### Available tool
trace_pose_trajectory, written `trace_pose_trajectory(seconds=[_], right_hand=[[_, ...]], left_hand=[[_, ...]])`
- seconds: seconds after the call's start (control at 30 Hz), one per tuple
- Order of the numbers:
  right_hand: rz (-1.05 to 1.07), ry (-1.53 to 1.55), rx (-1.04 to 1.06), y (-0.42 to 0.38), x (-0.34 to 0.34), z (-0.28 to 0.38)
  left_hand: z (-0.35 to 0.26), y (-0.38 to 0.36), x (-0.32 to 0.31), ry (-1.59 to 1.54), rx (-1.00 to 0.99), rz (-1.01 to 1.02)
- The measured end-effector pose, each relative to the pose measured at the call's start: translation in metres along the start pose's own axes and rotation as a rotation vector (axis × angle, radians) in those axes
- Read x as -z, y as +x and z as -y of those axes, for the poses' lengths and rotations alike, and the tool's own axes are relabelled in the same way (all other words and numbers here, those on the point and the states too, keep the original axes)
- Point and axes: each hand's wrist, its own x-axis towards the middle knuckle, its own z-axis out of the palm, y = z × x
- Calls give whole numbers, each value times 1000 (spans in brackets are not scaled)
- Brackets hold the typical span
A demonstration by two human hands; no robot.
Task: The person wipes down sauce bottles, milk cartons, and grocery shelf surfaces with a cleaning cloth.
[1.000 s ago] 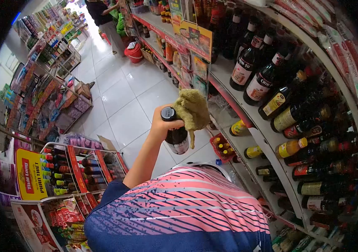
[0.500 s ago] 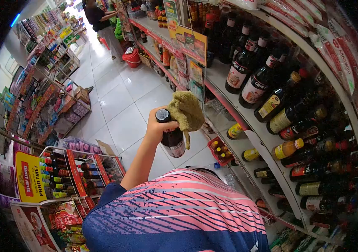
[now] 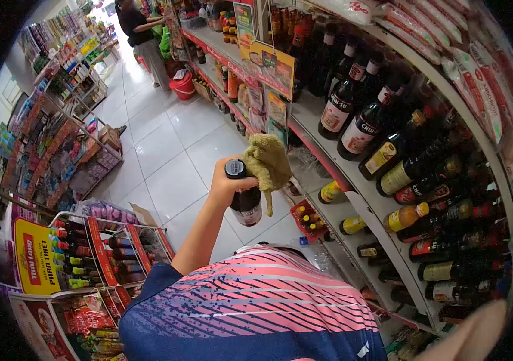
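My left hand [image 3: 225,182] is raised in front of me and grips the neck of a dark sauce bottle [image 3: 246,203] with a black cap. An olive-yellow cloth [image 3: 266,162] lies bunched against the bottle's right side, touching my fingers, with a strand hanging down. The bottle hangs over the aisle floor, just left of the shelf of dark sauce bottles [image 3: 364,129]. A blurred skin-coloured shape at the bottom right edge looks like my right hand [image 3: 470,338]; its fingers do not show.
Shelves [image 3: 383,201] of bottled sauces run along the right. A low rack of bottles with red and yellow signs [image 3: 82,259] stands at the left. White tiled floor [image 3: 166,150] runs between. Far down the aisle a person [image 3: 142,36] stands beside a red bucket [image 3: 182,85].
The bottle and cloth stay in my left hand, shifted slightly as my head moved. The skin-coloured shape has come into view at the bottom right.
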Motion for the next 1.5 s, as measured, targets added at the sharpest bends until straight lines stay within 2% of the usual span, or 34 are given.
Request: trace_pose_trajectory(seconds=[0.2,0.27,0.3,0.33,0.37,0.4,0.43,0.47,0.53,0.6,0.67,0.73,0.8,0.87,0.93,1.0,1.03,1.07,1.13,1.17,1.27,1.37,1.4,1.47,1.5], right_hand=[[-94,-35,21,1,-8,-4],[-129,-35,18,1,-10,-8],[-148,-34,17,-3,-15,-24],[-168,-30,14,9,-21,-6],[-217,-272,-191,-1,-29,-56],[63,-706,-581,15,-45,-76],[227,-572,-588,0,-44,-109],[298,-413,-612,-24,-47,-139],[114,-537,-591,-63,-76,-157],[6,-558,-606,-83,-69,-158],[-92,-587,-590,-94,-56,-158],[-297,-542,-684,-100,-44,-154],[-291,-662,-660,-110,-41,-145],[-3,-752,-482,-131,-44,-143],[-60,-777,-553,-124,-71,-142],[-215,-708,-415,-107,-81,-146],[-58,-995,-326,-91,-75,-142],[-64,-999,-321,-81,-68,-146],[-182,-640,-514,-68,-57,-153],[-183,-644,-511,-69,-54,-153],[-624,-393,-956,-76,-50,-151],[-702,-301,-882,-138,-34,-175],[-701,-303,-880,-127,-42,-173],[-685,-446,-534,-86,-74,-162],[-576,-505,-516,-76,-80,-156]], left_hand=[[1,2,-2,-28,-41,47],[-9,1,-7,-18,13,76],[-9,2,-13,-12,-9,100],[-9,2,-18,-4,-28,120],[-9,2,-21,-19,-17,168],[-9,4,-24,-15,-12,169],[-8,6,-28,34,-39,187],[-5,8,-33,81,-59,210],[-12,8,-43,41,-46,229],[-13,10,-53,20,5,270],[-15,12,-64,74,-24,321],[-13,14,-71,-117,1,247],[-19,20,-75,-172,-60,227],[-28,21,-80,-316,-146,142],[-32,20,-88,-310,-143,133],[-39,18,-96,-256,-175,156],[-43,16,-102,-258,-189,128],[-43,17,-103,-255,-191,135],[-44,22,-104,-260,-322,153],[-47,23,-106,-270,-347,173],[-51,25,-105,-383,-417,162],[-52,28,-103,-396,-407,132],[-52,27,-105,-373,-396,81],[-52,24,-110,-323,-336,28],[-49,27,-112,-335,-375,-26]])
